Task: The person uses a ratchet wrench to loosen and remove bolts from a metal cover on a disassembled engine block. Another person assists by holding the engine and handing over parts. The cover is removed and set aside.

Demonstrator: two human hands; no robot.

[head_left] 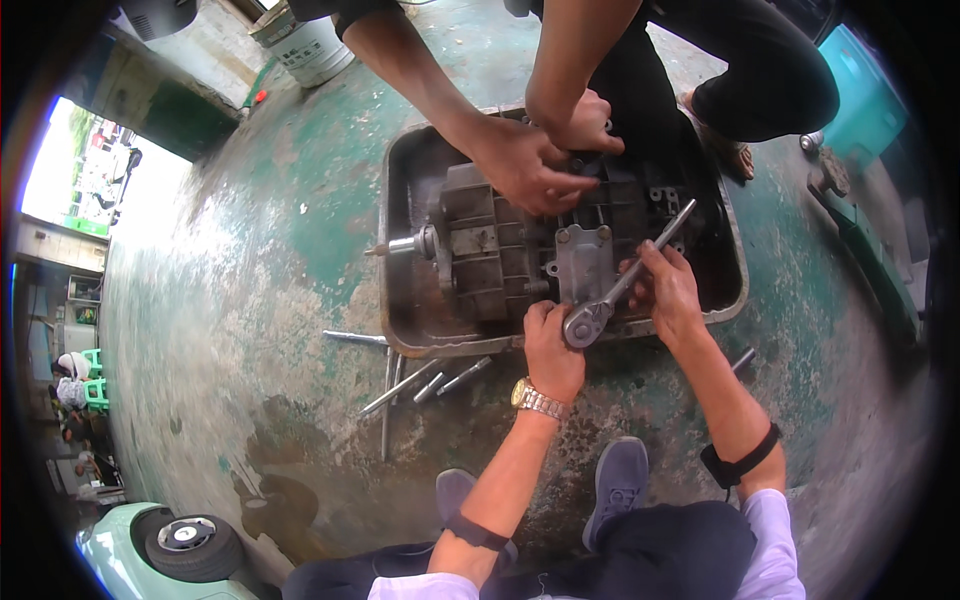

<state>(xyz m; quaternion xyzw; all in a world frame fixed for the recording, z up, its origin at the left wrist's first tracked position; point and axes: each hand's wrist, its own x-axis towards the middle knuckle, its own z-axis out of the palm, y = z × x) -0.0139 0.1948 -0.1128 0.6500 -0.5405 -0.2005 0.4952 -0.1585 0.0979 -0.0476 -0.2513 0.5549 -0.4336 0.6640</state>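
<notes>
Head view, ratchet (pixel 620 286) in right hand (pixel 670 288), round end (pixel 585 323) beside left hand (pixel 552 348)

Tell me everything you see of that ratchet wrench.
The ratchet wrench looks like silvery metal, with a rounded head and long straight handle. It slants away to the right, head above the tray's near rim. The left hand is at its head; the right hand grips the handle. Its underside is hidden.
</notes>
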